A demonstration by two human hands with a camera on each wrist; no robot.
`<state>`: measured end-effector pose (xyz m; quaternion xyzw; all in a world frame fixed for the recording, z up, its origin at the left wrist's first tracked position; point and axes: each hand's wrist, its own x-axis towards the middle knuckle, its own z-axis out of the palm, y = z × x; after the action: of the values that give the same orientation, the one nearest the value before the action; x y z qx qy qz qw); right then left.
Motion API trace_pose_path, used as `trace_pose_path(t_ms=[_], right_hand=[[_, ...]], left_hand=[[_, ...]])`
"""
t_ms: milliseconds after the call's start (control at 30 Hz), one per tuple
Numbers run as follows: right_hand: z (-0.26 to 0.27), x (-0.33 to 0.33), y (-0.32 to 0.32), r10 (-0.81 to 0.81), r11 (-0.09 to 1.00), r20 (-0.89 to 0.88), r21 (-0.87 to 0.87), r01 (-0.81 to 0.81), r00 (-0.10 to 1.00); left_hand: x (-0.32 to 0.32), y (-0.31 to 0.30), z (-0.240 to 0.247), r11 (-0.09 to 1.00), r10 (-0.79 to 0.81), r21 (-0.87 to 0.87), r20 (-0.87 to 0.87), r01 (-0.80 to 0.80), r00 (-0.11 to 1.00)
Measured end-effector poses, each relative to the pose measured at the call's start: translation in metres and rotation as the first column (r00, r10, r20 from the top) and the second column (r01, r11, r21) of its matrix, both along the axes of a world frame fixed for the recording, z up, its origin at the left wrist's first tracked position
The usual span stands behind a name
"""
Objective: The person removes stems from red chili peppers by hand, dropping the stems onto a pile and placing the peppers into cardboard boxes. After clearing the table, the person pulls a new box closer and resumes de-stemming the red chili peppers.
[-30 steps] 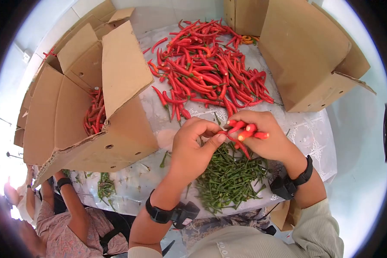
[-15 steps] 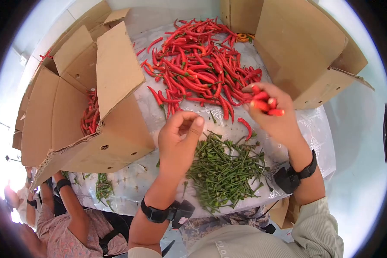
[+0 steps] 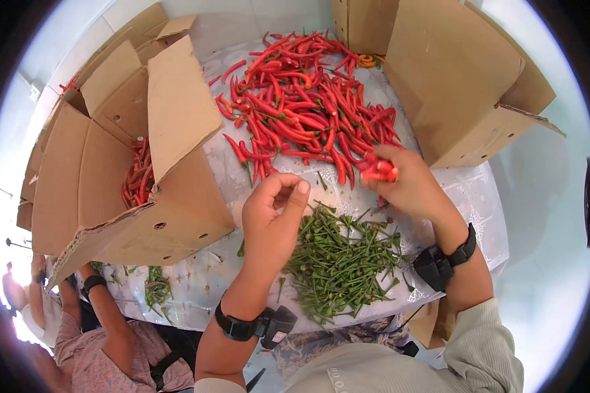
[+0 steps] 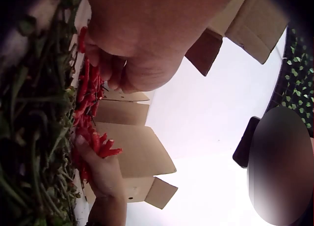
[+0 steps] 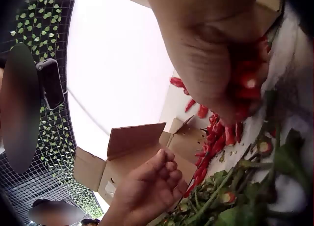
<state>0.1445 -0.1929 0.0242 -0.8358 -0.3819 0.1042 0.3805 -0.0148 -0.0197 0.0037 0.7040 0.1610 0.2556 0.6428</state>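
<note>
1. Head view: from above, facing forward and down, takes in the table (image 3: 482,216).
2. Left wrist view: low, turned sideways, near the green stems (image 4: 34,128), facing the right hand (image 4: 104,172).
3. Right wrist view: low, turned sideways, close to the right hand, facing the left hand (image 5: 147,189).
4. All 3 share the red chillies (image 3: 301,111).

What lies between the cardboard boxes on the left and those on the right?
A heap of red chilies, plus some orange ones by the right boxes, in the head view.

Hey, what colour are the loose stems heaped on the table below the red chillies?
Green; the stems show best in the head view.
</note>
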Motion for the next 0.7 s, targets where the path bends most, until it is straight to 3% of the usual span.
trace_pose_path(t_ms=[67,167,267,367,467,567,700], right_hand=[[-0.004,-0.003,0.011,-0.077,0.949,-0.197,0.287,0.133,0.977],[-0.012,-0.002,0.034,-0.145,0.899,-0.001,0.418,0.132,0.989],[-0.008,-0.010,0.044,-0.156,0.988,0.188,0.051,0.149,0.970],[-0.001,-0.011,0.044,-0.083,0.972,0.240,-0.193,0.131,0.967],[-0.012,-0.007,0.033,-0.035,0.995,0.322,-0.078,0.064,0.946],[-0.011,-0.005,0.023,0.040,0.999,0.288,-0.024,-0.034,0.957],[0.010,-0.013,0.012,0.084,0.985,0.140,-0.159,-0.062,0.987]], left_hand=[[-0.001,-0.001,0.001,1.000,-0.004,-0.003,0.002,0.004,1.000],[0.001,-0.003,-0.001,0.999,-0.005,0.032,0.003,0.005,1.000],[0.001,-0.002,-0.005,0.998,0.003,0.069,-0.019,-0.001,1.000],[0.000,-0.003,-0.001,0.998,-0.004,0.059,-0.027,0.005,1.000],[0.000,-0.004,-0.002,0.998,-0.015,0.068,-0.012,0.016,1.000],[0.000,-0.004,0.000,0.998,-0.019,0.065,-0.025,0.020,1.000],[0.000,-0.003,0.002,0.998,0.000,0.067,-0.042,0.003,0.999]])
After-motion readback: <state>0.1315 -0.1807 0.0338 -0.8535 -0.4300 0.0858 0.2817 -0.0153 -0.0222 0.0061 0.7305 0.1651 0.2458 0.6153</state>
